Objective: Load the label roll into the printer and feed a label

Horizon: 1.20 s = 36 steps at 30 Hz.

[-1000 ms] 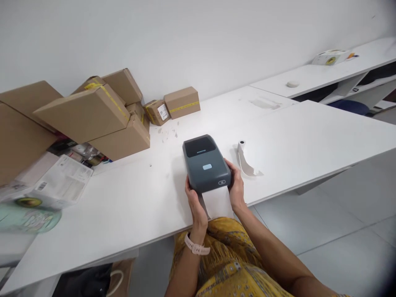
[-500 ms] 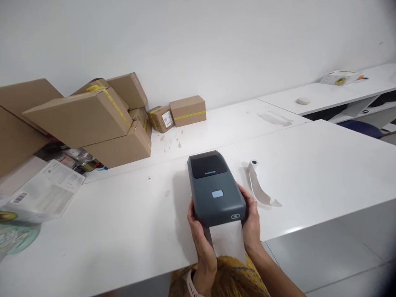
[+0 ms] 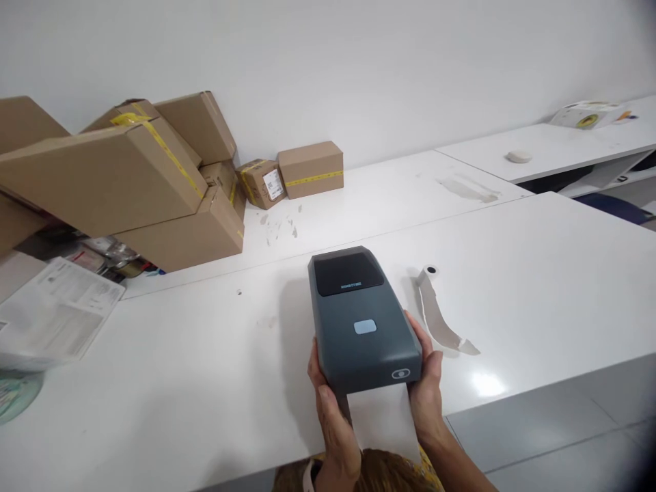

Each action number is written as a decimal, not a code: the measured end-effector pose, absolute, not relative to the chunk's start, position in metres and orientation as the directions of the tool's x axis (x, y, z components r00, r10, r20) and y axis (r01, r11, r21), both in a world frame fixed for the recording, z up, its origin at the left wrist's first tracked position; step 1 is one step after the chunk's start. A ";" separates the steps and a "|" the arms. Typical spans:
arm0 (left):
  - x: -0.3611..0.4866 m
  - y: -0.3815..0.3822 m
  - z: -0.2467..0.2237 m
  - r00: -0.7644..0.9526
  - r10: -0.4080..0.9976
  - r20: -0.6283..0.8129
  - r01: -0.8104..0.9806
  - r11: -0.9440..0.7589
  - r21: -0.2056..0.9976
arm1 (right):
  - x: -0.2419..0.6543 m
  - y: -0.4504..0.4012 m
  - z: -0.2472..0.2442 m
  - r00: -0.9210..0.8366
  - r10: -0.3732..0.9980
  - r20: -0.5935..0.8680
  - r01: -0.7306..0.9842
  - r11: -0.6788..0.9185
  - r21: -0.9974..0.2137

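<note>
A dark grey-blue label printer (image 3: 366,355) is gripped between both hands over the front part of the white table (image 3: 246,383). My left hand (image 3: 333,427) wraps its lower left corner, and my right hand (image 3: 428,389) wraps the lower right one. On its top are a dark window and a pale blue button (image 3: 365,326). A wide strip of white paper (image 3: 384,420) hangs from the slot in its near end, between my wrists. Just right of the printer lies a small roll of white paper (image 3: 431,271), its torn tail (image 3: 441,321) curling toward me.
Cardboard boxes (image 3: 174,232) with yellow tape are piled at the left. Two smaller boxes, one a plain carton (image 3: 312,171), stand against the wall. A white package (image 3: 61,314) and a greenish round item (image 3: 18,396) lie far left. A white round object (image 3: 518,156) sits at the back right.
The printer appears slightly larger and lower in view, still held in both hands. The view has shifted, so the boxes appear further left and higher. The paper roll looks unmoved on the table.
</note>
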<state>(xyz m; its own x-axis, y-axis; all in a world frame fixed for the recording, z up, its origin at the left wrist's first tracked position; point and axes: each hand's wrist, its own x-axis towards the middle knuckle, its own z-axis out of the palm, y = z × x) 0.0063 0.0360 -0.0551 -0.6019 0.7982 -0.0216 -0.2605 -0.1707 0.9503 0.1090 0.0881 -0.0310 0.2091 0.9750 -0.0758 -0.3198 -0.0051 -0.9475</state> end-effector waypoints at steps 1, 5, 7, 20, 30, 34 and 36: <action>0.002 0.037 -0.050 -0.611 0.789 -0.058 -0.290 -0.155 0.944 | 0.111 0.089 -0.030 0.162 0.984 -0.068 -0.351 -0.007 -0.936; -0.027 0.045 -0.020 -0.638 0.760 -0.119 -0.287 -0.092 0.954 | 0.136 0.096 -0.018 0.040 0.997 0.071 -0.152 0.076 -0.985; -0.044 0.052 -0.004 -0.592 0.799 -0.102 -0.221 -0.039 0.975 | 0.153 0.103 -0.007 0.008 0.990 0.138 0.035 0.138 -0.990; -0.081 0.108 0.011 -0.412 0.909 0.057 0.192 0.026 0.981 | 0.160 0.180 0.133 -0.352 0.877 0.328 0.004 0.352 -0.936; -0.080 0.113 0.010 -0.357 0.934 -0.021 0.219 0.106 0.970 | 0.120 0.239 0.102 -0.406 0.779 0.478 0.295 0.607 -0.738; -0.079 0.114 0.008 -0.386 0.922 -0.012 0.210 0.101 0.973 | 0.107 0.250 0.086 -0.848 0.522 0.086 0.434 0.779 -0.453; -0.079 0.114 0.007 -0.398 0.917 -0.007 0.209 0.098 0.973 | 0.098 0.254 0.081 -0.877 0.464 -0.128 0.479 0.816 -0.323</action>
<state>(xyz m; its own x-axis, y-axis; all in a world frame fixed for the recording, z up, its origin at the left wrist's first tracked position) -0.0786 0.1140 0.0067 -0.3984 0.9172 -0.0070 0.2090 0.0982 0.9730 0.0978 0.2545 0.0810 -0.8767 0.4638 -0.1277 0.4789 0.8164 -0.3229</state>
